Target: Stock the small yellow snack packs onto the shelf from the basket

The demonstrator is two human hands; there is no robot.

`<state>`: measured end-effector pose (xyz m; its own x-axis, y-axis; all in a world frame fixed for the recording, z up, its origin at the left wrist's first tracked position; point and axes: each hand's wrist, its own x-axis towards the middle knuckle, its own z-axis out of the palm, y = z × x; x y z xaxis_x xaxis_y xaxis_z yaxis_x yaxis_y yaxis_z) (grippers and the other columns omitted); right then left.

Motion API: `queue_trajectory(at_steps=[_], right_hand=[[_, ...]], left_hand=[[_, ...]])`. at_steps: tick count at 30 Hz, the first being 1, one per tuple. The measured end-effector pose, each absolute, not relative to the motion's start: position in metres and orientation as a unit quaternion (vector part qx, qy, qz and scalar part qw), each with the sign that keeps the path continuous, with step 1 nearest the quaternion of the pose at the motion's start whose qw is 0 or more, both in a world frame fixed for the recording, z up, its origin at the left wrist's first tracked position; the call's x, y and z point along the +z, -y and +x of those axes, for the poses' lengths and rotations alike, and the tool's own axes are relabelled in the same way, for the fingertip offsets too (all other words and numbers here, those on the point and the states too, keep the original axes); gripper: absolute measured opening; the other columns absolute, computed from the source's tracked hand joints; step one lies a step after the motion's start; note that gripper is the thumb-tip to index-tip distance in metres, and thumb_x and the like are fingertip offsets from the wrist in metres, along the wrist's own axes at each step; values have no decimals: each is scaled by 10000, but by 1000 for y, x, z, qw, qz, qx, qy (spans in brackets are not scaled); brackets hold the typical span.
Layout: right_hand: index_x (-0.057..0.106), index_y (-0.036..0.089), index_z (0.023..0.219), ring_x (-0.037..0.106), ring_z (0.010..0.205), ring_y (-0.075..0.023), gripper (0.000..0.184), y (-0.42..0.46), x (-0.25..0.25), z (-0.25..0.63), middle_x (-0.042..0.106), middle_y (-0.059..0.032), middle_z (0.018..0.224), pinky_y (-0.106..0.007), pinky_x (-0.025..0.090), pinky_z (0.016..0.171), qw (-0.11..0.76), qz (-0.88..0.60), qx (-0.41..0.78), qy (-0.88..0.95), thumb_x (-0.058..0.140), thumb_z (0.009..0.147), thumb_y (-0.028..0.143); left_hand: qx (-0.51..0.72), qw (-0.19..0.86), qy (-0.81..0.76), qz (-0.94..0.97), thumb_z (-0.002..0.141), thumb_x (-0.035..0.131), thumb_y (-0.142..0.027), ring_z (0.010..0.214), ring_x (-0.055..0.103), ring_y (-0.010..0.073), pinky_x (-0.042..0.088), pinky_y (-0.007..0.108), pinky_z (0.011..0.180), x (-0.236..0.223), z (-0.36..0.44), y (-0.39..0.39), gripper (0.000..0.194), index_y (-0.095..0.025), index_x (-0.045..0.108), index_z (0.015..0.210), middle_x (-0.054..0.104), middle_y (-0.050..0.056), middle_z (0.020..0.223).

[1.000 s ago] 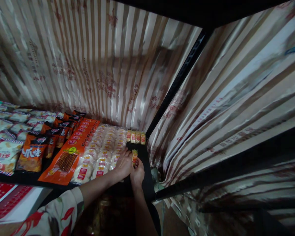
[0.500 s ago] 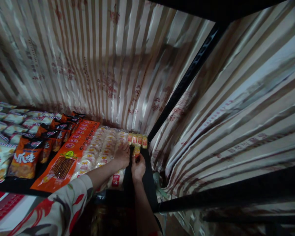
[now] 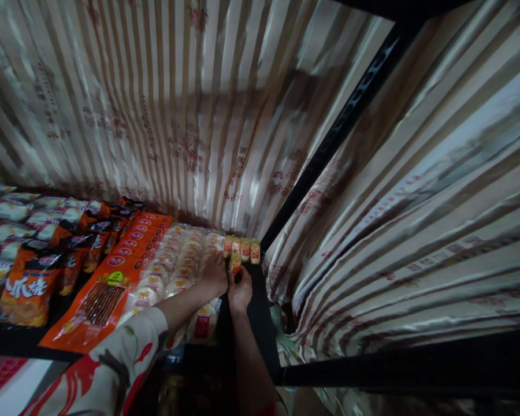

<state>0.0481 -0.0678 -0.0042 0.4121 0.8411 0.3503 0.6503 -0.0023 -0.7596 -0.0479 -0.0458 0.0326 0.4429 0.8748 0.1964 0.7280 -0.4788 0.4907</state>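
A small yellow packet (image 3: pixel 234 263) is pinched between the thumb and fingers of my right hand (image 3: pixel 240 290). It stands just in front of a short row of similar yellow packets (image 3: pixel 245 249) at the shelf's back right corner. My left hand (image 3: pixel 215 277) lies over the right-hand side of the clear packs of round white crackers (image 3: pixel 186 258). Its fingers are bent and close together, near the packet; whatever is under them is hidden.
Left of the crackers lies a long orange bag of brown sticks (image 3: pixel 101 300). Orange and black snack bags (image 3: pixel 30 289) and white snack bags (image 3: pixel 13 211) stand further left. Striped curtain cloth (image 3: pixel 190 115) hangs behind, and a black post (image 3: pixel 329 144) rises at the corner of the black shelf (image 3: pixel 260 323).
My right hand has moved the yellow packet slightly left and back, closer to the row and my left hand. The view has shifted a little.
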Motion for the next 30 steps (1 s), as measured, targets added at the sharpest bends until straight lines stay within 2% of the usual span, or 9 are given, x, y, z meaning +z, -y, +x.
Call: queue_trajectory(at_steps=[6,12,18,23,30], right_hand=[[563,103,1091,552,825,-216,440,53,-12,45,602,-123,925,-325,426,769,466,-700,83,535,475,790,411],[560,111,1101,555,870,-228,439,44,-18,46,605,-131,950,-330,424,789,467,-698,76,538,493,784,408],[567,123,1090,567,849,-220,421,39,-21,48,608,-122,946,-323,431,770,481,-694,80,530,499,773,392],[572,109,1082,566,836,-220,403,37,-21,44,608,-125,934,-323,439,749,474,-687,79,545,470,785,361],[573,137,1117,562,830,-205,383,40,-17,38,603,-104,923,-321,442,750,474,-674,71,563,409,794,262]], left_hand=[[133,68,-465,873,774,429,-139,1149,430,310,214,515,1012,36,-54,45,289,-108,702,862,643,183,1041],[114,31,-432,894,772,470,-168,1125,446,283,207,482,1023,46,-60,44,241,-145,708,790,663,149,989],[159,42,-456,875,773,460,-210,1139,419,295,234,476,1013,49,-62,47,259,-113,683,862,632,165,1010],[183,52,-450,873,735,475,-160,1103,449,261,254,414,1023,45,-65,45,247,-139,662,896,609,123,1020],[177,63,-470,863,762,436,-143,1095,447,261,267,403,1017,50,-64,44,288,-103,629,972,581,145,1032]])
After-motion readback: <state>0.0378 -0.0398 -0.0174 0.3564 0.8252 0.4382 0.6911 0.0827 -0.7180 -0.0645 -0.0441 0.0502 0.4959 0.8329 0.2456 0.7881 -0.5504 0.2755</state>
